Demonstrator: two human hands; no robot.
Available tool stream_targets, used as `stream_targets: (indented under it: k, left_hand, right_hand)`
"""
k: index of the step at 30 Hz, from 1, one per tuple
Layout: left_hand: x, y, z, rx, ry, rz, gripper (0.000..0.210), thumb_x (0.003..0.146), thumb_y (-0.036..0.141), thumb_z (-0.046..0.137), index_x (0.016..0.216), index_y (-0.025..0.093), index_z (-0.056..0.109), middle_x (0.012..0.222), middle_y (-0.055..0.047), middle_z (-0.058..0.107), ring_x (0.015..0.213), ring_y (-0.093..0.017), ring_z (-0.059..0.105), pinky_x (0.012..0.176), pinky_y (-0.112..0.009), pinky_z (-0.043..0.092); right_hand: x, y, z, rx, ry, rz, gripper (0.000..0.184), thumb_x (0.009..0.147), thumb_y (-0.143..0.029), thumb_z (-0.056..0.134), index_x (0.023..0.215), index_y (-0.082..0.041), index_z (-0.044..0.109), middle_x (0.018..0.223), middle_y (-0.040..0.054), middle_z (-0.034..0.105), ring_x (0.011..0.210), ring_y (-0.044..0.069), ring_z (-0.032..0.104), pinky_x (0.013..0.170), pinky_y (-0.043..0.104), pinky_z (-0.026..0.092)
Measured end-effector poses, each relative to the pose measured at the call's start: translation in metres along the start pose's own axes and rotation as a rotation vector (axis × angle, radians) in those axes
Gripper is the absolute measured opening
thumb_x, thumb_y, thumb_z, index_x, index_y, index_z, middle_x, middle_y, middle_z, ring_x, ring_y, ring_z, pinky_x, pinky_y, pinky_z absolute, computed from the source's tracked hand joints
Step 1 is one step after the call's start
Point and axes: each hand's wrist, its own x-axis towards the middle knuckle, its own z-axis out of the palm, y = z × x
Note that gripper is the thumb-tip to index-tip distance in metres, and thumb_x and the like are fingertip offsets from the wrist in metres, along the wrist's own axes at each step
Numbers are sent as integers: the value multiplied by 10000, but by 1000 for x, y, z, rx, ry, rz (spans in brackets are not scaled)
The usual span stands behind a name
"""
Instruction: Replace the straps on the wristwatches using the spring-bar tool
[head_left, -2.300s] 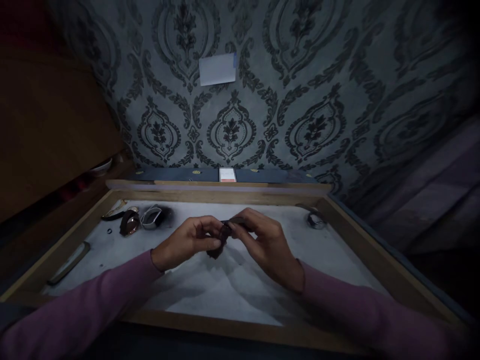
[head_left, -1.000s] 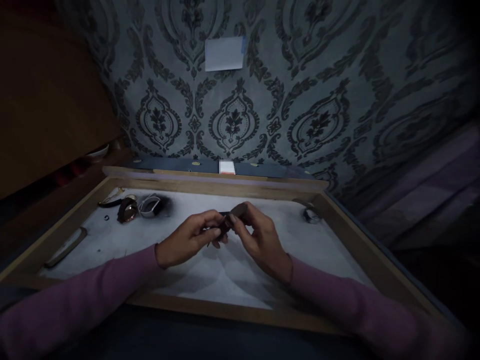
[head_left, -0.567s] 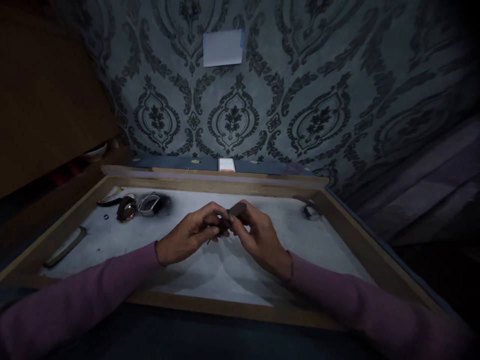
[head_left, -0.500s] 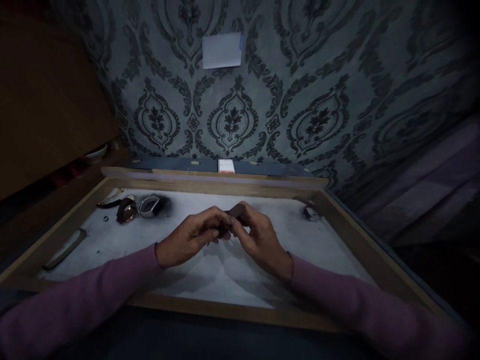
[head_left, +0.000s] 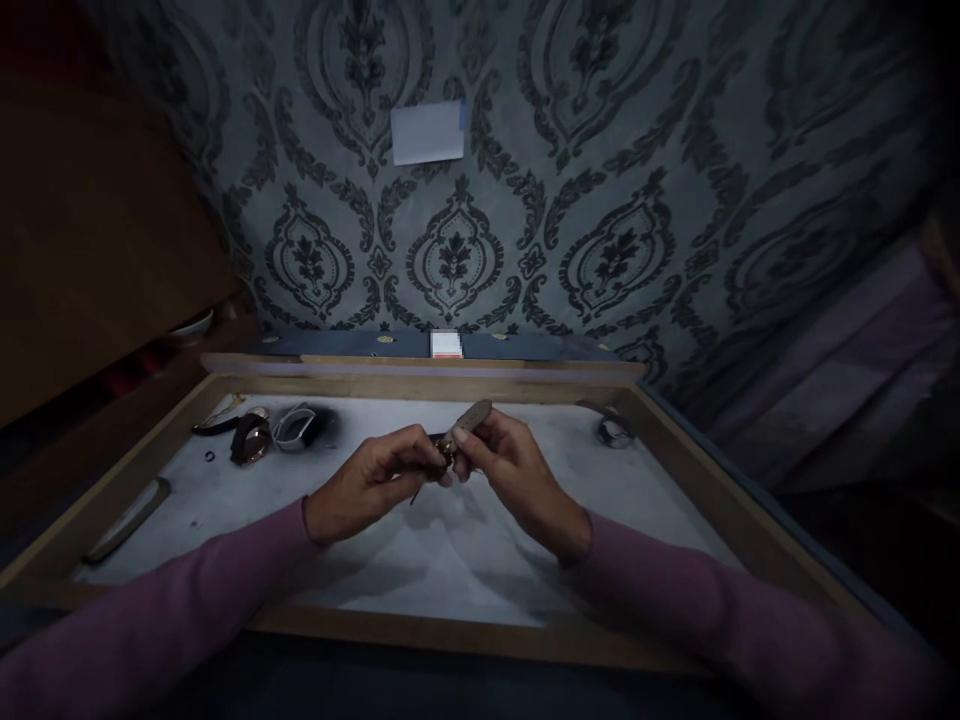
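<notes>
Head view. A brown strap is held in the air above the middle of a shallow tray with a wooden rim and a white lining. Its upper, flat end is pinched between the thumb and fingers of the right hand; its lower end, where a gold-toned part is seen, is gripped by the bent fingers of the left hand. Much of this lower part is hidden by the fingertips. In the far left part of the tray, a dark-strapped watch is seen between a dark band and a grey band. Near them lies a small dark ring; a long strap is placed closer to the near left corner. At the far right, another watch is dimly shown.
</notes>
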Motion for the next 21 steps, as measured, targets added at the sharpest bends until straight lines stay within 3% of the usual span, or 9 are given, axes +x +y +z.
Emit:
stream_targets:
  k: [8,11,16,21]
  left_hand:
    - [3,6,-2,-10,50,-66,139,895,265,592,859,157,513,795,-35,615,764,-138,565,717,-273,420]
    - [3,3,-2,-64,59,-71,164,898,288,601,934,170,492,800,-17,603,737,-126,551,722,-272,420]
    - [3,-3,-2,-154,13,-43,174,915,285,584,994,184,466,859,-20,590,792,-130,553,775,-288,418]
    - [3,-7,-4,-20,35,-26,142,932,263,553,1024,166,506,878,-46,594,826,-152,560,770,-299,413]
  right_hand:
    - [-4,-8,1,-89,12,-91,253,912,-402,581,798,-178,555,694,13,599,615,142,555,535,264,459]
    - [-4,-9,1,-72,10,-106,281,911,-427,592,779,-182,559,696,11,596,621,142,556,549,268,455]
    - [-2,-12,1,58,-3,-33,305,878,-460,643,777,-185,558,651,2,604,588,138,555,545,264,442]
    - [-1,-12,1,77,-10,-10,302,860,-454,667,774,-180,575,628,-1,616,571,131,554,536,257,456]
